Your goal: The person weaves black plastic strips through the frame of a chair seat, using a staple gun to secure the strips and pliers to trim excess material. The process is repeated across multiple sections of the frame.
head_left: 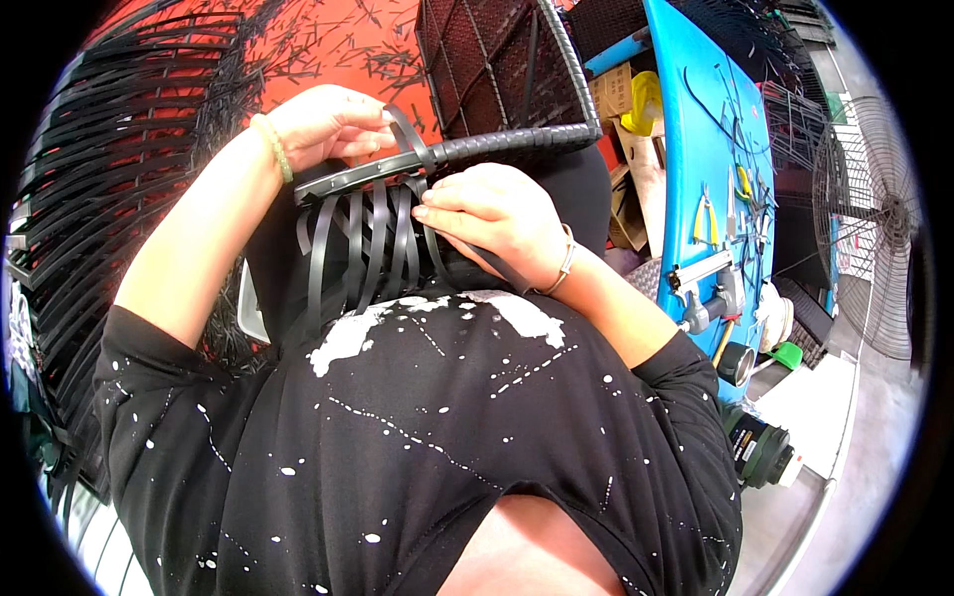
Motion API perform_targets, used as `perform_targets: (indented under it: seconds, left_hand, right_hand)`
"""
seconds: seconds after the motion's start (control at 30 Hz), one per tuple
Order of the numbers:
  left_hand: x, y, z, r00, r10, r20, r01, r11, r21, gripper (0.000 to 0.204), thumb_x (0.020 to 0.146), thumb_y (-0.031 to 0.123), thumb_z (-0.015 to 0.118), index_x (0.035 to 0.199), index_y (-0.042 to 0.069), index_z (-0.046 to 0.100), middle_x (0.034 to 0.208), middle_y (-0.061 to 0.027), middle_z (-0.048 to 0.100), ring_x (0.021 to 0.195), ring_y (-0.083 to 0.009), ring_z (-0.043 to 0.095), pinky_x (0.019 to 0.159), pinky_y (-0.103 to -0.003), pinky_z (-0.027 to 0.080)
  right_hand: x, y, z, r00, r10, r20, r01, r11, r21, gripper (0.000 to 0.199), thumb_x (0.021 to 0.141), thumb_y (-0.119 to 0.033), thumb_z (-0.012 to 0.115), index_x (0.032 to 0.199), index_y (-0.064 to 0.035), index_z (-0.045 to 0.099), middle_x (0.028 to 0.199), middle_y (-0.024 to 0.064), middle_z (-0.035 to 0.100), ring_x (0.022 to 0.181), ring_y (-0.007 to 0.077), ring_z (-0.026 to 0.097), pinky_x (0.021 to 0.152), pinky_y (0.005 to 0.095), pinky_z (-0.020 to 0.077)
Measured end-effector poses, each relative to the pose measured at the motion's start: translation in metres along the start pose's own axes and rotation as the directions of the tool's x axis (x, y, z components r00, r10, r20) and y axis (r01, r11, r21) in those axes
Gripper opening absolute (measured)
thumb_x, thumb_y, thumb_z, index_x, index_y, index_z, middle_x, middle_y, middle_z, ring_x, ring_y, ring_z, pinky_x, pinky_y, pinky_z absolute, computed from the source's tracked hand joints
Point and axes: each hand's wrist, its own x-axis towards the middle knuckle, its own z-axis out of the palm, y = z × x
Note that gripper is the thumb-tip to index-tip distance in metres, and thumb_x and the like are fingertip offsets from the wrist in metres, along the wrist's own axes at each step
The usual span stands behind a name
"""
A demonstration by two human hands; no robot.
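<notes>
Across my lap lies the edge bar [487, 145] of a black woven frame, part of it wrapped in flat strip. Its dark lattice panel [487, 60] stands beyond. Over the bar arches a loop of black flat strip [408, 135]. My left hand [323, 124], just beyond the bar's left end, pinches the far side of that loop. On the near side, my right hand [502, 219] has its fingers closed on a black strip below the bar. Several loose strips [355, 238] hang from the bar toward my shirt. My palms hide how the strip passes beneath.
Black slatted frames [129, 149] are stacked at the left. Strip offcuts litter the red floor [328, 60]. To the right a blue tabletop [686, 129] bears pliers [707, 221] and other tools. A cardboard box [612, 91], a yellow container [646, 102] and a large fan [889, 209] are also there.
</notes>
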Motion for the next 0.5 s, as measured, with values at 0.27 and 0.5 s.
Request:
perform_targets:
  seconds: [0.27,0.5]
  left_hand:
    - [0.001,-0.005,0.007,0.992,-0.126,-0.023,0.127,0.990,0.056,0.008,0.089,0.013,0.069,0.092,0.005,0.068,0.082,-0.0022,0.070,0.070,-0.0081,0.067,0.063,-0.020,0.054]
    - [0.008,-0.008,0.002,0.992,-0.125,-0.023,0.127,0.983,0.135,0.004,0.088,0.009,0.068,0.089,0.005,0.067,0.078,-0.0020,0.069,0.064,-0.0077,0.066,0.056,-0.019,0.052]
  right_hand:
    - [0.010,-0.004,-0.015,0.997,0.024,0.074,-0.028,0.998,0.053,0.028,0.075,-0.009,0.070,0.103,-0.0056,0.068,0.104,0.0071,0.067,0.097,0.0253,0.065,0.086,0.0389,0.0516]
    - [0.022,-0.011,-0.034,0.988,0.105,0.111,-0.137,0.932,0.334,0.033,0.084,-0.020,0.073,0.112,-0.0062,0.063,0.110,0.0110,0.068,0.097,0.0320,0.065,0.086,0.0407,0.0513]
